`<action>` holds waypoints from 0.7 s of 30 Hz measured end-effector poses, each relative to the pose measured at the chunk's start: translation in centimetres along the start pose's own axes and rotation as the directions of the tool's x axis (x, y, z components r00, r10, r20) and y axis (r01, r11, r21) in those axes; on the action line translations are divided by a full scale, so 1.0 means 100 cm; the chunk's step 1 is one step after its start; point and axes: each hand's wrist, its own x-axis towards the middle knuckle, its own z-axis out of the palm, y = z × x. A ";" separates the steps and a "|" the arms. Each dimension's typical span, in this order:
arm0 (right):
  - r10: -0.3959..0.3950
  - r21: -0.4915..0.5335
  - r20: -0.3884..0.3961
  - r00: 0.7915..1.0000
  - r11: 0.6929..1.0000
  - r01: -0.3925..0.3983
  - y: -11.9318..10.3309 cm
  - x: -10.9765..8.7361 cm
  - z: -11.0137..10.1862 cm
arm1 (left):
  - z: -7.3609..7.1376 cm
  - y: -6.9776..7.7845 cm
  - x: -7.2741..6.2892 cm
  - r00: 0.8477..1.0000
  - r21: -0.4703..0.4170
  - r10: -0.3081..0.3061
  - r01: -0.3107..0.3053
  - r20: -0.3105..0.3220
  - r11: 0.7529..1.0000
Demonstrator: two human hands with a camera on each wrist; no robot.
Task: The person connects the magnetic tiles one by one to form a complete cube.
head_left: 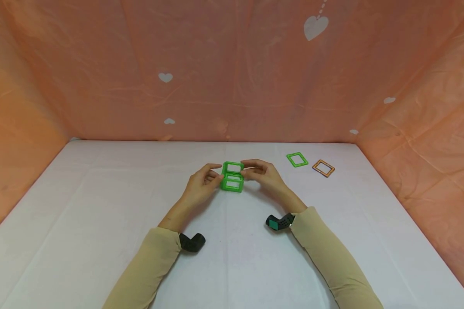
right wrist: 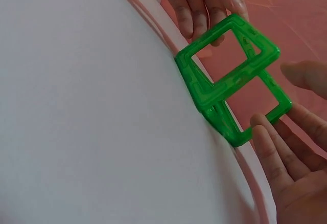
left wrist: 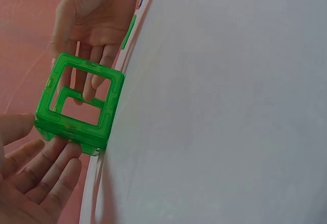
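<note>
Several translucent green square magnetic tiles, joined into a box-like piece (head_left: 232,180), are held between the two hands over the far middle of the table. At its left side the left hand (head_left: 201,184) grips with the thumb at one corner and fingers beneath, as the left wrist view shows. The right hand (head_left: 267,177) holds the opposite side; in the right wrist view its fingertips (right wrist: 261,124) lie on the edge of a tile. Two tiles meet at an angle there, leaving an open gap at that side.
To the right, a flat green square tile (head_left: 297,165) and an orange square tile (head_left: 324,174) lie on the white tablecloth (head_left: 100,206). An orange curtain with pale hearts (head_left: 232,77) rises behind the table and along both sides. Black wrist devices (head_left: 193,243) sit at both sleeves.
</note>
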 end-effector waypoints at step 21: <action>0.082 0.019 0.063 0.995 0.996 -0.083 -0.003 0.001 0.005 | 0.000 0.001 0.003 1.000 0.028 0.018 -0.018 0.012 0.999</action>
